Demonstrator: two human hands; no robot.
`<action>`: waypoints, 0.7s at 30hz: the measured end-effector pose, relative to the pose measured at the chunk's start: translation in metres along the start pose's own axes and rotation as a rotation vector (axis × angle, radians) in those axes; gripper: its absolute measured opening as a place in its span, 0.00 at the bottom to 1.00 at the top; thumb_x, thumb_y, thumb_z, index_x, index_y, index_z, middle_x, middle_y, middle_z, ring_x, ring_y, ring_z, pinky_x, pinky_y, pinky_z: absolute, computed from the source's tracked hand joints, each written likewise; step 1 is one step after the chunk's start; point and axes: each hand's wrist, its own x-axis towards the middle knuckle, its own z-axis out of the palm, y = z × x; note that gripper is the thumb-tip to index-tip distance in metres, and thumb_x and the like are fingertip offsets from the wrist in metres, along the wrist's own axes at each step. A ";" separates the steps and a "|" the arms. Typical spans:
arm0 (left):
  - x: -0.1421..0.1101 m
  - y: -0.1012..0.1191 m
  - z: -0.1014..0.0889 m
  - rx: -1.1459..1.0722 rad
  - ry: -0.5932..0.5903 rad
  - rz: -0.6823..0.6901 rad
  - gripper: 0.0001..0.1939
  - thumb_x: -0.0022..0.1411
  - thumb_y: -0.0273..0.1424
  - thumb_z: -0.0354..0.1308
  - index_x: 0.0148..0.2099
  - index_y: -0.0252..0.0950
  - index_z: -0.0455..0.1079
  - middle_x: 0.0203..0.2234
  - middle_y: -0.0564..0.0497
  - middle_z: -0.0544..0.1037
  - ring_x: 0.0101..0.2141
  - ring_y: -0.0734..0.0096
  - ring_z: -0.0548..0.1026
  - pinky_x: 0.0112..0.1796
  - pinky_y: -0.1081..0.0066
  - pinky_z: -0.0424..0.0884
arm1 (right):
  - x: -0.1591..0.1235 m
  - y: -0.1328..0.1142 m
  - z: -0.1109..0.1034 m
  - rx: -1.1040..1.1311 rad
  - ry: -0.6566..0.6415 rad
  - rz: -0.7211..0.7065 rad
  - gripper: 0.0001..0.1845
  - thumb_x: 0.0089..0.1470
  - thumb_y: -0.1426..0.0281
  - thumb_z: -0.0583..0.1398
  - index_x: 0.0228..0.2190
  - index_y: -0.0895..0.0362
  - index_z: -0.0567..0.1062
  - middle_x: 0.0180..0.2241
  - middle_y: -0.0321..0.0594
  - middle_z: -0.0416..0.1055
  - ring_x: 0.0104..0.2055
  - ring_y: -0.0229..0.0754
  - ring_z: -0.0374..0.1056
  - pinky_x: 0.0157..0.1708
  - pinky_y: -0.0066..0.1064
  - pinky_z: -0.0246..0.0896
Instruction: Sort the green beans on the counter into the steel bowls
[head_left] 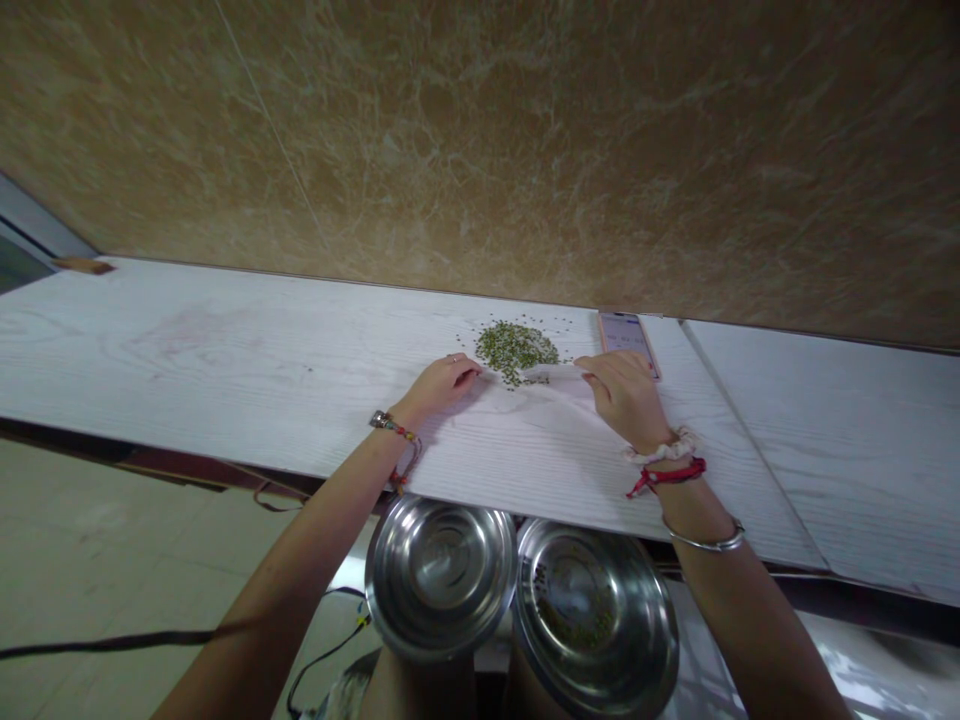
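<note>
Scattered loose on the white wood-grain tabletop [225,340], heaped ahead of and between both hands: small green bean-like grains [517,348]. In the right hand [619,395], with thumb and fingers pinched together, gripping a thin whitish flat tool [553,373]; best kept low and steady at the heap's edge, clear of the pink-edged phone [628,333]. In the left hand [448,382], with fingers curled nearly together beside the heap, cannot tell whether holding anything.

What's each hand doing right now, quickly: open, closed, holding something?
Left hand: fingers curled beside the loose pile of small green grains; whether it holds anything cannot be told.
Right hand: closed on a thin, pale, flat strip.
</note>
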 end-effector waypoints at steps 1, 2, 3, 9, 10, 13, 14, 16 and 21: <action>0.000 0.000 0.000 0.002 0.002 0.002 0.10 0.60 0.25 0.49 0.38 0.37 0.71 0.33 0.49 0.76 0.35 0.69 0.73 0.40 0.67 0.70 | 0.000 0.000 0.000 0.011 -0.003 -0.014 0.11 0.54 0.76 0.53 0.34 0.54 0.74 0.29 0.38 0.75 0.34 0.42 0.67 0.37 0.35 0.57; 0.000 0.000 0.000 0.006 0.001 0.003 0.10 0.60 0.25 0.49 0.38 0.37 0.71 0.33 0.49 0.77 0.35 0.70 0.73 0.40 0.68 0.70 | 0.000 0.000 -0.001 0.018 -0.002 -0.027 0.11 0.54 0.76 0.53 0.34 0.54 0.74 0.29 0.38 0.75 0.34 0.42 0.67 0.37 0.35 0.57; 0.000 0.000 0.000 0.009 0.000 0.004 0.10 0.60 0.25 0.49 0.38 0.37 0.71 0.33 0.49 0.77 0.35 0.70 0.73 0.40 0.68 0.70 | 0.000 0.000 -0.001 0.022 0.004 -0.037 0.11 0.54 0.76 0.53 0.34 0.54 0.74 0.29 0.38 0.75 0.34 0.42 0.67 0.37 0.35 0.57; 0.000 -0.001 0.001 0.017 -0.004 0.006 0.10 0.60 0.26 0.49 0.39 0.36 0.71 0.33 0.48 0.77 0.35 0.69 0.73 0.40 0.67 0.70 | 0.000 0.001 -0.001 -0.013 0.051 0.015 0.11 0.54 0.76 0.53 0.34 0.54 0.74 0.29 0.38 0.75 0.34 0.42 0.67 0.37 0.35 0.56; 0.000 -0.001 0.001 0.017 -0.003 0.008 0.10 0.60 0.26 0.49 0.39 0.36 0.72 0.33 0.49 0.77 0.35 0.69 0.73 0.40 0.68 0.70 | 0.000 0.002 -0.001 -0.017 0.044 0.028 0.11 0.54 0.76 0.53 0.34 0.54 0.74 0.29 0.38 0.75 0.34 0.42 0.67 0.37 0.36 0.56; 0.000 -0.002 0.001 0.013 -0.002 0.007 0.10 0.60 0.26 0.49 0.39 0.37 0.72 0.33 0.50 0.76 0.35 0.70 0.73 0.40 0.69 0.70 | -0.001 0.003 -0.001 -0.008 0.008 0.028 0.11 0.54 0.76 0.53 0.33 0.54 0.74 0.28 0.38 0.74 0.34 0.42 0.67 0.37 0.36 0.56; 0.000 -0.002 0.001 0.010 -0.003 0.005 0.10 0.60 0.26 0.49 0.39 0.37 0.72 0.33 0.50 0.76 0.35 0.70 0.73 0.39 0.69 0.70 | -0.001 0.004 -0.001 -0.002 -0.006 0.021 0.11 0.54 0.76 0.52 0.33 0.54 0.74 0.28 0.39 0.74 0.34 0.42 0.67 0.37 0.36 0.56; 0.000 -0.001 0.000 0.006 -0.010 -0.001 0.10 0.60 0.26 0.49 0.39 0.37 0.72 0.33 0.49 0.76 0.35 0.70 0.73 0.39 0.68 0.70 | -0.001 0.003 -0.001 0.011 -0.032 0.010 0.11 0.54 0.75 0.52 0.33 0.54 0.74 0.28 0.39 0.74 0.34 0.43 0.67 0.38 0.36 0.56; 0.001 0.001 -0.001 0.004 -0.025 -0.021 0.10 0.60 0.25 0.49 0.39 0.36 0.71 0.33 0.48 0.76 0.35 0.68 0.73 0.40 0.67 0.70 | -0.001 0.001 -0.002 0.062 -0.034 -0.041 0.12 0.54 0.76 0.53 0.34 0.54 0.74 0.29 0.39 0.75 0.34 0.42 0.68 0.38 0.36 0.58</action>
